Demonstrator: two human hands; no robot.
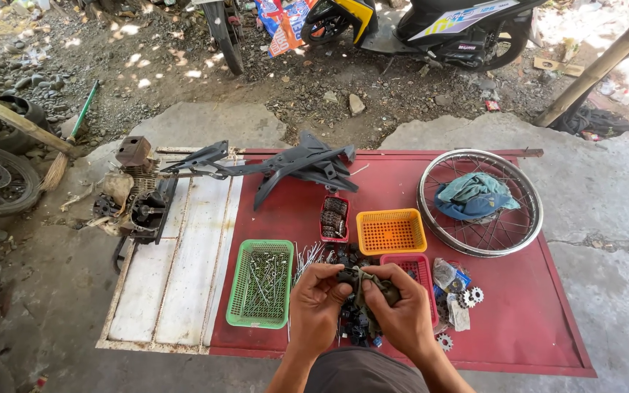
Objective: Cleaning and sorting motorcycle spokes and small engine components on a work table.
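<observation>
Both hands meet over the red panel's (533, 306) near edge: the left hand (317, 302) and right hand (402, 309) are closed around a small dark part (349, 276) wrapped in a grimy rag (373, 290). A green basket (262, 282) sits to their left, an orange basket (391, 231) beyond, and a wheel rim (480, 201) near the far right corner.

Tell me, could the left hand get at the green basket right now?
Probably yes: the green basket sits just beside the left hand with nothing between, though that hand and the right hand both grip a dark rag.
</observation>
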